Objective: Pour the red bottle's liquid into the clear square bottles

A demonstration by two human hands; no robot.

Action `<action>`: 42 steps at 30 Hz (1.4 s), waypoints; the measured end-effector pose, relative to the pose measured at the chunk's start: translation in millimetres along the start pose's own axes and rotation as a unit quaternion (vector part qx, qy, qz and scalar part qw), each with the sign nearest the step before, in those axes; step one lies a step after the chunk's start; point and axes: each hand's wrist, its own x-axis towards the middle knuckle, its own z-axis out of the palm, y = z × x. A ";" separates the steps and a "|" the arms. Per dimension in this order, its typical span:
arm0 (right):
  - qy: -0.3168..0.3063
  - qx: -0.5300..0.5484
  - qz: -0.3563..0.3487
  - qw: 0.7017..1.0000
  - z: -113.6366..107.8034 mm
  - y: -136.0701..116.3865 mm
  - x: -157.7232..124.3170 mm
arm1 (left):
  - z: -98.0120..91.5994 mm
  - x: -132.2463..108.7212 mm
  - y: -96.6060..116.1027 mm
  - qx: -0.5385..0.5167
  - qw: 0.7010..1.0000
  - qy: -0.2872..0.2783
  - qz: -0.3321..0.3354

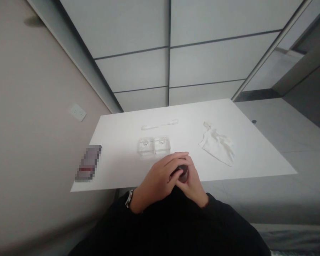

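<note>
Over the near edge of the white table, my left hand point(160, 174) and my right hand point(192, 179) are closed together around a small dark, rounded object point(184, 173). Most of that object is hidden by the fingers, so I cannot tell its kind. A watch or bracelet point(129, 199) circles my left wrist. Just beyond the hands, two clear square containers point(146, 146) stand side by side. A thin, clear, elongated item point(160, 125) lies farther back. To the right rests a crumpled white cloth or soft bag point(219, 145).
The white table point(117, 160) runs left to a wall with a socket point(78, 112). A pixelated flat item point(88, 163) lies at the table's left edge. Pale panelled doors point(197, 64) rise behind the table.
</note>
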 end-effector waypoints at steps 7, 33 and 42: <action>0.021 -0.014 -0.007 1.000 3.3 -1.7 0.4 | -7.8 6.1 -5.1 0.140 0.989 0.054 0.000; 0.076 -0.046 0.001 0.996 10.1 9.8 1.7 | -32.8 -2.8 -13.1 0.105 0.984 0.131 -0.053; 0.115 -0.072 -0.001 0.991 -2.9 30.6 11.2 | -11.1 -68.8 -75.7 0.008 0.967 0.117 -0.224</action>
